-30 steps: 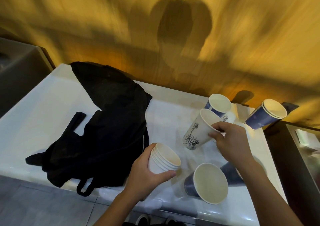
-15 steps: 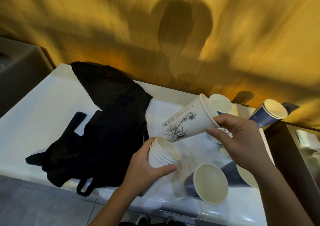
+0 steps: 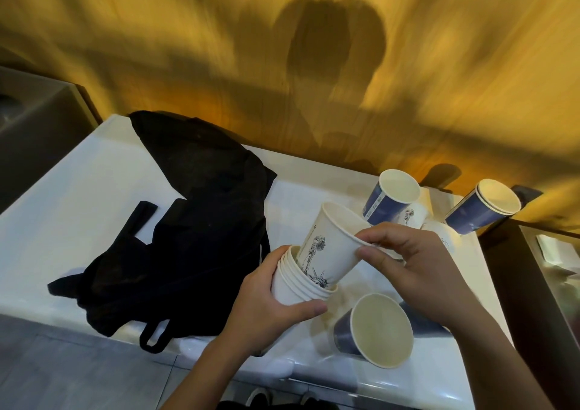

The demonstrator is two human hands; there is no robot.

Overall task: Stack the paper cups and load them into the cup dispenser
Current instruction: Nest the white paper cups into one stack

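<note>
Head view, going from left: a black bag (image 3: pixel 188 221) lies crumpled on the white counter (image 3: pixel 62 221), its straps toward the near edge; it has no part in the task. Next, at centre, the left hand (image 3: pixel 270 309) wraps its fingers and thumb round a stack of white cups (image 3: pixel 292 287), held just above the counter w/ the mouth tilted up and to the right. The right hand (image 3: pixel 411 268) pinches the rim of a printed white cup (image 3: pixel 329 246) betw. thumb and fingers; the base of this cup is already inside the top of the stack, but the cup leans and is not seated. Below it a blue cup (image 3: pixel 370 328) lies on its side, mouth toward the camera; further right, near the wall, two more blue cups (image 3: pixel 389 199) (image 3: pixel 480 212) lie tilted, approx. at the counter end. The dispenser is not in view.

Step in hand, as I judge: nesting, still in the stacking part; loading is not begun. The next move calls for bringing the cup axis in line w/ the stack, then pressing down till the rims meet; the left hand must hold firm but not crush the thin paper.
</note>
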